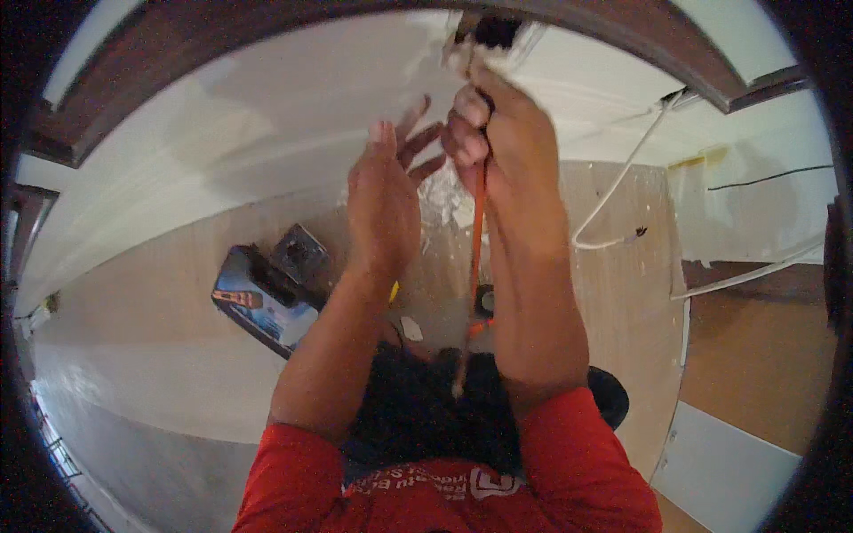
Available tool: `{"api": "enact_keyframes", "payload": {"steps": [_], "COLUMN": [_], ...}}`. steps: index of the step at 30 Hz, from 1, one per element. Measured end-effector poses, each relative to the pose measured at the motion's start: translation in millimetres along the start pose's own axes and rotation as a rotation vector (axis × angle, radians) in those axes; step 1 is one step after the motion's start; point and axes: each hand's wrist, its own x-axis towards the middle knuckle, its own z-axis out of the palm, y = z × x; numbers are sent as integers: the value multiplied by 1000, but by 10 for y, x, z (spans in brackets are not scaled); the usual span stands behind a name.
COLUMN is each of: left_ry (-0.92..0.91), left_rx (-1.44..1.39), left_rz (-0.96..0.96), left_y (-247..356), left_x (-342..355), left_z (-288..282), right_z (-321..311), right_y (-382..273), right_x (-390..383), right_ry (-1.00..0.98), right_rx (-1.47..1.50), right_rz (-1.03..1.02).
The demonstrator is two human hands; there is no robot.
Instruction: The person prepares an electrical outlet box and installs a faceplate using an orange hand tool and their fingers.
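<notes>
Running this from afar through the head cam, so closest to me first: the red shirt with its sleeves at the bottom of the view, and the dark clothing over the lap. Both forearms reach up from there.

The right hand has its grip curled around a thin orange rod. The lower length of the rod hangs out below the fist, slanting down between the forearms, with its pale tip over the dark clothing. The top of that hand is right up near the wall opening, pretty blurry, so I can't tell if the rod's upper end touches anything. The left hand is just beside it, fingers spread and loose, nothing in that grip that I can see.

Past the arms there's the pale floor. On the left is a dark printed carton with a tool pictured on it, and a dark square box right by it. Between the arms I've got a white scrap and, farther up, whitish debris.

Farther out is the white wall with the dark opening, its edge ragged. Off to the right, a white cable dangles from a second, smaller hole, its end frayed dark.
</notes>
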Motion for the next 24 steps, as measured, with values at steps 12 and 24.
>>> {"api": "enact_keyframes", "payload": {"steps": [12,24], "left_ry": [122,25], "left_rx": [-39,-61], "left_rz": [15,50], "left_y": [137,134], "left_x": [37,3], "left_z": [35,89], "right_z": [194,193], "right_y": [-49,-90], "right_x": [142,170], "right_ry": [121,75], "right_rx": [-379,-345], "right_rz": [-219,-245]}}
